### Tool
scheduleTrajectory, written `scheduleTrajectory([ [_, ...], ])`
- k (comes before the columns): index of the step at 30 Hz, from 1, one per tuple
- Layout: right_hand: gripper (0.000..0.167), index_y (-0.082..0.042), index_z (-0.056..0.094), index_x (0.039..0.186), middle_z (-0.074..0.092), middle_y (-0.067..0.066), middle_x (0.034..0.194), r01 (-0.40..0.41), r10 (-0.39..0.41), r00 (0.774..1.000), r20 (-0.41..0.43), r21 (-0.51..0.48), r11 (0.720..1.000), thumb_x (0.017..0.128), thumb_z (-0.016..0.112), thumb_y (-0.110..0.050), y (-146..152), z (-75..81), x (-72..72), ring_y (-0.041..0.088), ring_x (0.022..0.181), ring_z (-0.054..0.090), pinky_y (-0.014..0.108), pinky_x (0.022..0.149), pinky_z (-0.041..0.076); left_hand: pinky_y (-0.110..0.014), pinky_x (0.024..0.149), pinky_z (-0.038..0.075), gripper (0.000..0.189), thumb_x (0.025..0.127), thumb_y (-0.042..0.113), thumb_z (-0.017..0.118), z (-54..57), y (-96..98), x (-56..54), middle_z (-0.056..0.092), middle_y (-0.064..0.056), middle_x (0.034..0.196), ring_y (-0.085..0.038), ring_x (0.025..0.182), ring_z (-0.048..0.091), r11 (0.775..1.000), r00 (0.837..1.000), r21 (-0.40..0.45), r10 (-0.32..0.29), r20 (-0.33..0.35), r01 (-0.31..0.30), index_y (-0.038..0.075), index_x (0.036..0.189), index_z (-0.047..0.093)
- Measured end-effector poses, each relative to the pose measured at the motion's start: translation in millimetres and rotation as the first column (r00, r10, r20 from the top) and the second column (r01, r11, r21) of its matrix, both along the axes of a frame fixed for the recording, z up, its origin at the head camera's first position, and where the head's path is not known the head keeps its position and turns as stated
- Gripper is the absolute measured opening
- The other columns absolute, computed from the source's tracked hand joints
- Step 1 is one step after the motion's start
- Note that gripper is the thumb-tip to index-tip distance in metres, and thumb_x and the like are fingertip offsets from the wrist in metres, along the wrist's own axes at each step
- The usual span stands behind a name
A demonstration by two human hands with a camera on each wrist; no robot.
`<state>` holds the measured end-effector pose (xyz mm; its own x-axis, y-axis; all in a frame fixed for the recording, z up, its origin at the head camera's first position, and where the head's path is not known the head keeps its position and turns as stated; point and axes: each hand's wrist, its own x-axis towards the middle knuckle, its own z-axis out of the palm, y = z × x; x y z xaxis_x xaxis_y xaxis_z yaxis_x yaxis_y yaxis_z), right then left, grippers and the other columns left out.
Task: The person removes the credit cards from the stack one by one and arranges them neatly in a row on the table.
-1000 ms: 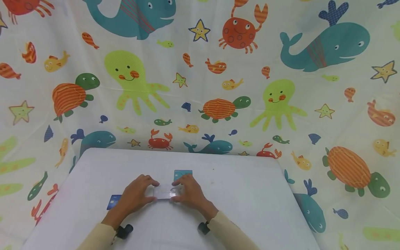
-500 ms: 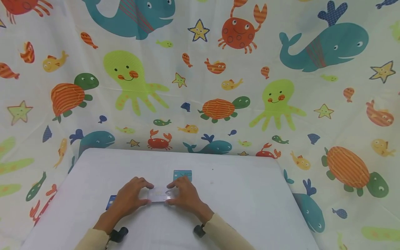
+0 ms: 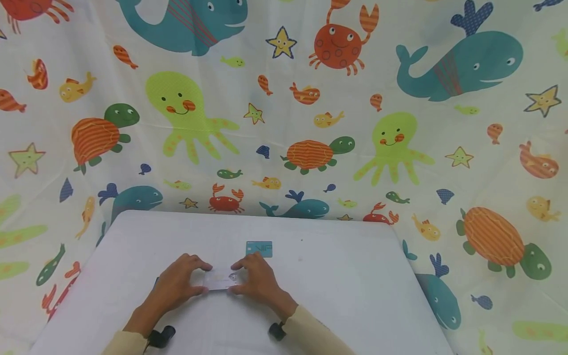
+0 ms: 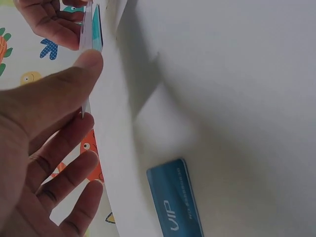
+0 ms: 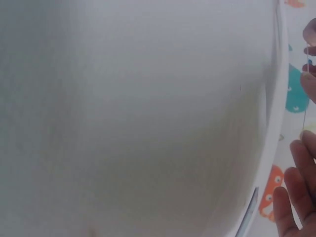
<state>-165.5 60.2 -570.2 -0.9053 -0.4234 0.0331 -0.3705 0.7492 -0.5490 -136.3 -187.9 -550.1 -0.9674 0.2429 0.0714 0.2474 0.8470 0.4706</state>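
A thin pale card (image 3: 217, 279) with a small dark mark at its right end is held above the white table, one end in each hand. My left hand (image 3: 175, 283) pinches its left end between thumb and fingertips, and my right hand (image 3: 257, 278) pinches the right end likewise. In the left wrist view, the card (image 4: 87, 27) shows nearly edge-on, the left thumb on its near edge. Just beyond the right hand lies a teal card (image 3: 265, 249) lettered VIP. A blue VIP card (image 4: 175, 200) lies beside the left hand, mostly hidden behind it in the head view.
The white table (image 3: 346, 286) stretches out under both hands, its far edge meeting a curtain (image 3: 275, 158) printed with sea animals. Each wrist carries a small black camera, the left one (image 3: 161, 337) and the right one (image 3: 277, 331) both low over the table.
Both hands have moved left and slightly toward me with the pale card between them. The teal card shows more fully now, while the left hand has come to cover most of the blue card.
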Motion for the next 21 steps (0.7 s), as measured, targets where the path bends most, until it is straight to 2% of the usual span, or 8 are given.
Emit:
scheduleTrajectory([
  [8,0.047,-0.032,0.076,0.123,0.068,-0.014,0.116,-0.014,0.014,1.000,0.008,0.001,1.000,0.082,0.092,-0.047,-5.1,-5.1,0.3,0.002,0.110,0.053,0.021,0.100,0.054,-0.050,0.096,0.061,0.052,0.071,0.026,0.100,-0.8,-5.0,3.0,0.072,0.002,0.112,-0.020,0.104,0.062,1.000,1.000,-0.004,0.000,0.013,0.000,0.021,0.118,0.078],
  [13,0.048,-0.032,0.077,0.123,0.069,-0.015,0.118,-0.005,0.005,1.000,0.014,0.024,1.000,0.081,0.092,-0.049,-7.5,-6.0,2.3,0.002,0.110,0.053,0.020,0.100,0.053,-0.049,0.095,0.061,0.053,0.071,0.025,0.100,-4.4,-6.4,4.5,0.071,0.002,0.113,-0.019,0.102,0.061,1.000,1.000,-0.009,0.001,0.028,-0.001,0.021,0.118,0.078],
  [21,0.048,-0.031,0.078,0.122,0.070,-0.014,0.117,0.010,-0.010,1.000,-0.001,0.062,0.998,0.079,0.094,-0.047,-12.1,-7.5,5.3,0.003,0.108,0.053,0.021,0.100,0.054,-0.051,0.095,0.061,0.053,0.070,0.024,0.100,-10.7,-7.4,6.1,0.072,0.001,0.114,-0.020,0.103,0.062,1.000,1.000,-0.011,0.007,0.014,-0.007,0.020,0.118,0.078],
])
